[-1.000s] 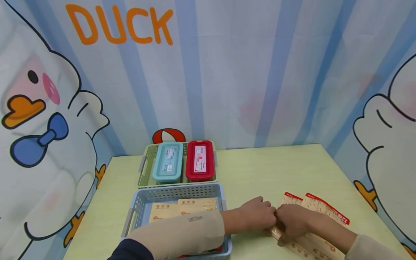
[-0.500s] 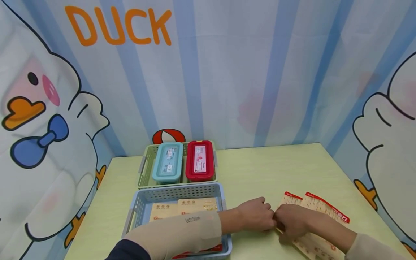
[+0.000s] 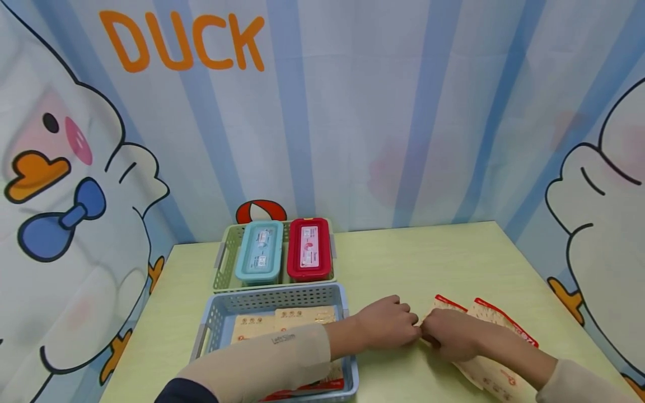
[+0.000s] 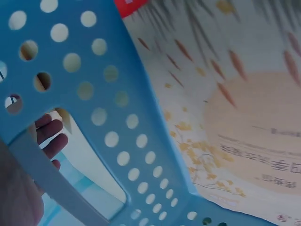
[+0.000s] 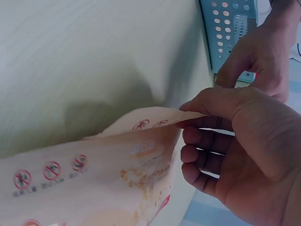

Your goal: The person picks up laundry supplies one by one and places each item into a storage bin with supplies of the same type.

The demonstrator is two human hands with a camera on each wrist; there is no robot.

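In the head view my left hand (image 3: 390,324) and right hand (image 3: 450,333) meet fingertip to fingertip, right of the blue basket. Thumb and forefinger of the right hand (image 5: 254,150) pinch the edge of a flat cream packet (image 5: 94,174) in the right wrist view; its other fingers curl beneath. That packet bends near the grip. Just beyond, the left hand's fingers are bent close to the right thumb; I cannot tell whether they hold anything. Another cream packet (image 3: 504,322) with a red edge lies under the right forearm. Through the basket's handle opening, left fingers (image 4: 51,136) show.
Under the left forearm stands the blue basket (image 3: 347,302), with several cream packets (image 3: 304,315) inside. Behind it, a green basket (image 3: 227,257) holds a light-blue lidded box (image 3: 260,252) and a red one (image 3: 309,249). A striped duck curtain (image 3: 353,112) closes off the back.
Both hands have shifted slightly left and away from me. The pinched packet has moved with the right hand, and its red end has shifted slightly left. The baskets stay put.
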